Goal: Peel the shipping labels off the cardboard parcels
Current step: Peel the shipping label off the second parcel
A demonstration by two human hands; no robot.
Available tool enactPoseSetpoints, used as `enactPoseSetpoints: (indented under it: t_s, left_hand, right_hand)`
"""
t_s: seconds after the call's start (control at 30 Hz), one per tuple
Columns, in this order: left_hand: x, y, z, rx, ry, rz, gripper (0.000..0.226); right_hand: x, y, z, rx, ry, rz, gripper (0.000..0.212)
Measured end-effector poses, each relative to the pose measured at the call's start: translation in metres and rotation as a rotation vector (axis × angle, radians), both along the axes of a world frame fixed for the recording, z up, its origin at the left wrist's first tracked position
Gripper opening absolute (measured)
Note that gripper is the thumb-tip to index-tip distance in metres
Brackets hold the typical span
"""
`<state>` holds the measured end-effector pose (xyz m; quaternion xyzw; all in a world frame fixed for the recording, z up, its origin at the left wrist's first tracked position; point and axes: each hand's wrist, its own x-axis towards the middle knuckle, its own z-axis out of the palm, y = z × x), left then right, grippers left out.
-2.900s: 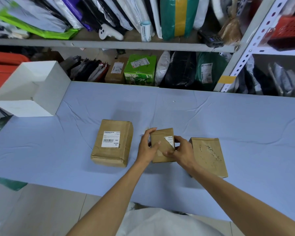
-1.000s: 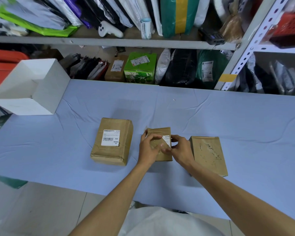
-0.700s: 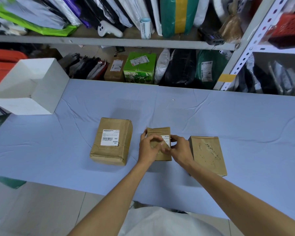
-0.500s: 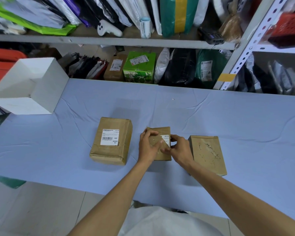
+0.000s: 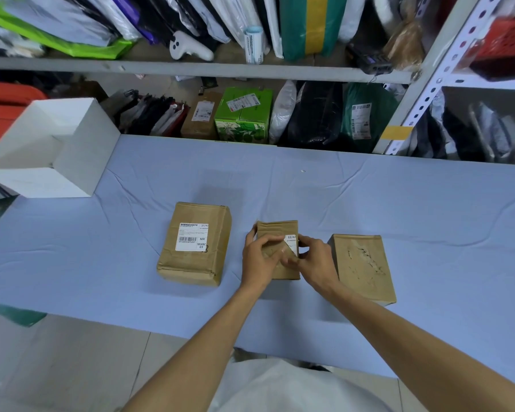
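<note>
Left grip [image 5: 260,257] clasps parcel [image 5: 277,228]; right grip [image 5: 312,260] pinches label [image 5: 291,242].

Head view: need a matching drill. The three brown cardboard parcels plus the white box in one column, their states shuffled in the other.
Things:
1. left brown cardboard parcel
2. small middle brown cardboard parcel
3. right brown cardboard parcel
4. white open-topped box

States:
A. top face torn, no label
B. far left on the blue-covered table
C. whole barcode label on top
D. left hand grips it, right hand pinches its white label

Pairs: 1-C, 2-D, 3-A, 4-B.
</note>
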<state>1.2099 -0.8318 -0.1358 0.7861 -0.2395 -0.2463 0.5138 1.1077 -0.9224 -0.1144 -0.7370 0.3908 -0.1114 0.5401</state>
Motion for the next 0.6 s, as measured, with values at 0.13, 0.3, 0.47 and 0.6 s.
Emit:
enactPoseSetpoints:
  t_s: [0.13, 0.3, 0.47, 0.6]
  left_hand:
    - [0.002, 0.0, 0.0, 0.032, -0.014, -0.033, 0.019]
    - [0.003, 0.001, 0.003, 0.008, 0.001, -0.012, 0.039]
    - [0.008, -0.001, 0.003, -0.026, 0.087, 0.017, 0.076]
    - [0.011, -0.002, 0.005, -0.005, 0.108, 0.021, 0.087]
  right_hand:
    - [0.0, 0.0, 0.004, -0.007, -0.004, 0.012, 0.034]
    - [-0.001, 0.0, 0.006, 0.005, -0.01, 0.013, 0.036]
    - [-0.004, -0.005, 0.007, 0.009, 0.045, 0.049, 0.054]
    - [-0.006, -0.005, 0.004, -0.009, 0.074, 0.079, 0.069]
